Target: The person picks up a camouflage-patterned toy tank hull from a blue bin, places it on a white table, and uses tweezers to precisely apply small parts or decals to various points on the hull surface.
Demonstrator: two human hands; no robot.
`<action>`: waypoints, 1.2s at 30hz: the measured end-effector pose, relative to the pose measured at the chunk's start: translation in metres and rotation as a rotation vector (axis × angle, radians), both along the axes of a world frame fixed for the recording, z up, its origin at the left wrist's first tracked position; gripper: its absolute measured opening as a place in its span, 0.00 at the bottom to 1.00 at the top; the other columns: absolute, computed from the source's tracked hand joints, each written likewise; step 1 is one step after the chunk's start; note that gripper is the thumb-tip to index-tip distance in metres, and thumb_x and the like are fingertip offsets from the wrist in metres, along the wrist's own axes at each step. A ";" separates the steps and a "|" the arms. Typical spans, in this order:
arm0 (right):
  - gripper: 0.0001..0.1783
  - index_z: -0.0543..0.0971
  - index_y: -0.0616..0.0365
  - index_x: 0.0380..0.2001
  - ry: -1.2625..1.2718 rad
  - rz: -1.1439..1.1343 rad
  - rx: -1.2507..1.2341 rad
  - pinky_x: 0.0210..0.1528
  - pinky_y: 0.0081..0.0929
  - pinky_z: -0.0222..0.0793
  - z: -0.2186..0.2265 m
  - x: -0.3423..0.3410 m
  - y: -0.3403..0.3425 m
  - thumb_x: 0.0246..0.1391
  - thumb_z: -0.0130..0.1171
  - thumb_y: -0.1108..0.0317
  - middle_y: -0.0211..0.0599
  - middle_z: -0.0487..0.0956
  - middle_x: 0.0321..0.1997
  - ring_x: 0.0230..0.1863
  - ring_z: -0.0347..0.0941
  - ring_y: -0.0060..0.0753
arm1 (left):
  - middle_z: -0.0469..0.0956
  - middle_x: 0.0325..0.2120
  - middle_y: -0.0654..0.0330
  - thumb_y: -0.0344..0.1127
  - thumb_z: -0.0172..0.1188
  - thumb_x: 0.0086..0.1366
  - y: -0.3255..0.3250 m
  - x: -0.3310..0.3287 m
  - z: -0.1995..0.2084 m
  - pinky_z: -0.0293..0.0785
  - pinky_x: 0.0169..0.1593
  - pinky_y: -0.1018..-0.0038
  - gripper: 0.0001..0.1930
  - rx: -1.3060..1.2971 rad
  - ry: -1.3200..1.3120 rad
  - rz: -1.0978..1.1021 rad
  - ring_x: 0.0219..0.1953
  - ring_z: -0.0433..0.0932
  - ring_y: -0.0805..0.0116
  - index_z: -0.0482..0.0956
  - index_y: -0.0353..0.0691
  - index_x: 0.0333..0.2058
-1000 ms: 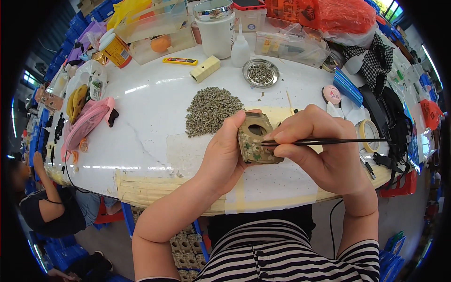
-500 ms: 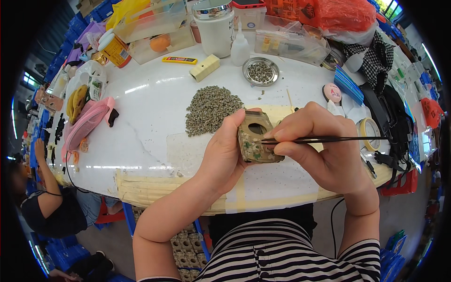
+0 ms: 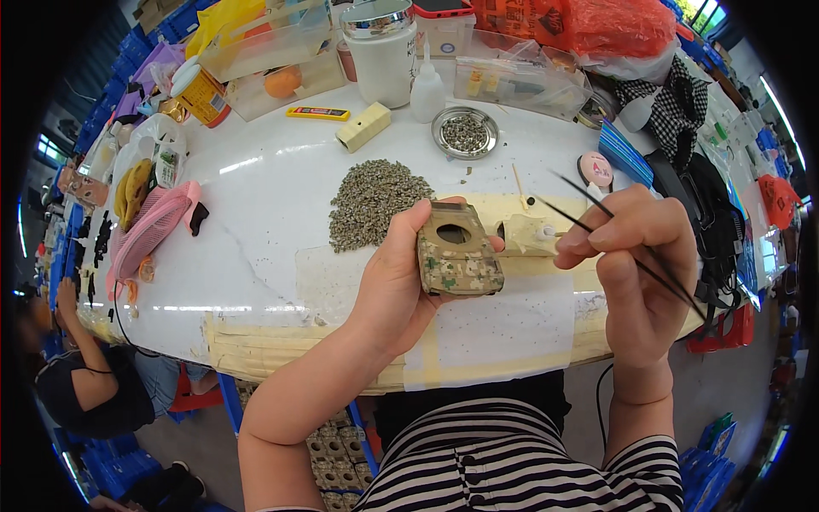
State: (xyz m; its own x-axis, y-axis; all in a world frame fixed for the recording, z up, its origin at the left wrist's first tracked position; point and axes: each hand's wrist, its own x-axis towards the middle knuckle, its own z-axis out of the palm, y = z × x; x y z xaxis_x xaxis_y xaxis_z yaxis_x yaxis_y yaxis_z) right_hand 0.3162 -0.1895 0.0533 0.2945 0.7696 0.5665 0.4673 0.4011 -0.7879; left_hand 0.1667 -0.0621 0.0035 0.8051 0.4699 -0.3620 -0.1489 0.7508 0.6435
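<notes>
My left hand [image 3: 388, 286] grips a camouflage-painted toy tank body [image 3: 462, 271] by its side, fingers behind it and thumb along the left edge. A round hole shows in its upper face. To the right, my right hand [image 3: 648, 273] holds black tweezers [image 3: 583, 194] between thumb and fingers. Their tips are apart and point up and left, away from the tank body, with nothing visible between them. Behind the tank body lies a heap of tiny grey-brown parts [image 3: 375, 209]. A cream-coloured block [image 3: 527, 237] sits on the table between my hands, partly hidden.
A round metal dish [image 3: 492, 141] holds more tiny parts. Near it stand a white squeeze bottle [image 3: 426, 96], a beige block [image 3: 364, 128] and a white lidded jar [image 3: 381, 68]. A pink mesh pouch [image 3: 153, 226] lies left. A person [image 3: 90, 375] sits at far left.
My right hand has drawn the tweezers off the tank body, to the right, and their tips have swung upward. The tank body has shifted slightly left and turned, showing more of its camouflage face.
</notes>
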 end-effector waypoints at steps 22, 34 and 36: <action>0.09 0.80 0.60 0.29 -0.572 -0.538 -0.093 0.29 0.28 0.62 -0.038 0.018 -0.012 0.40 0.68 0.78 0.35 0.71 0.22 0.27 0.67 0.35 | 0.77 0.42 0.42 0.53 0.38 0.69 0.000 0.001 -0.006 0.78 0.33 0.74 0.25 -0.014 -0.012 0.007 0.31 0.80 0.62 0.66 0.44 0.55; 0.07 0.79 0.62 0.33 -0.127 -0.077 0.004 0.31 0.21 0.65 -0.025 -0.008 0.008 0.48 0.64 0.78 0.35 0.77 0.27 0.27 0.70 0.27 | 0.77 0.41 0.54 0.52 0.41 0.68 -0.003 0.002 -0.004 0.76 0.42 0.67 0.26 -0.010 0.034 0.000 0.37 0.77 0.63 0.69 0.38 0.53; 0.05 0.79 0.62 0.32 -0.017 -0.069 -0.028 0.30 0.19 0.65 -0.029 -0.012 0.009 0.50 0.63 0.78 0.34 0.76 0.28 0.26 0.69 0.24 | 0.76 0.42 0.55 0.52 0.41 0.68 -0.004 0.002 -0.005 0.75 0.43 0.65 0.26 -0.025 0.030 0.005 0.39 0.77 0.64 0.69 0.38 0.53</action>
